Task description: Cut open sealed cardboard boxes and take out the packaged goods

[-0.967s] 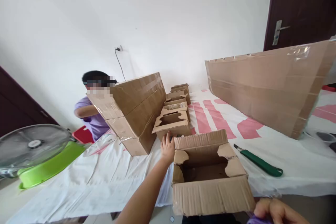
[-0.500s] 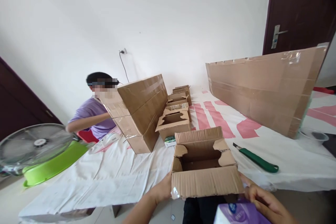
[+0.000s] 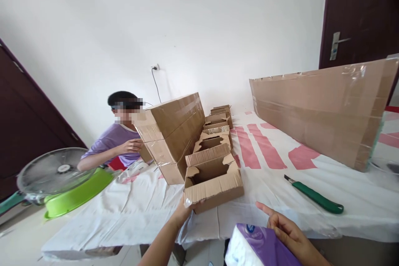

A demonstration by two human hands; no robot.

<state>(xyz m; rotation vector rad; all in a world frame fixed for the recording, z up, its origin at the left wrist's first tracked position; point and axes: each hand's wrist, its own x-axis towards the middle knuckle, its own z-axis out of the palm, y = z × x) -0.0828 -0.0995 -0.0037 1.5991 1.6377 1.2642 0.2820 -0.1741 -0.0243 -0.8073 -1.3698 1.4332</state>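
Observation:
My left hand (image 3: pixel 183 213) grips the near left corner of an open cardboard box (image 3: pixel 213 181) with its flaps up, which sits on the white cloth behind a row of similar open boxes (image 3: pixel 215 131). My right hand (image 3: pixel 288 232) rests on a purple and white pack of tissues (image 3: pixel 255 251) at the bottom edge, index finger stretched toward the box.
A green utility knife (image 3: pixel 314 196) lies on the cloth-covered table (image 3: pixel 268 162) to the right. A long taped carton (image 3: pixel 324 108) stands at back right, stacked taped cartons (image 3: pixel 173 133) at the middle. A person in purple (image 3: pixel 116 143) sits left, by a fan (image 3: pixel 52 172) and green basin (image 3: pixel 77 193).
The open box has shifted left and away, up against the row of boxes, with my left hand on its corner. My right hand with the tissue pack has come further into view.

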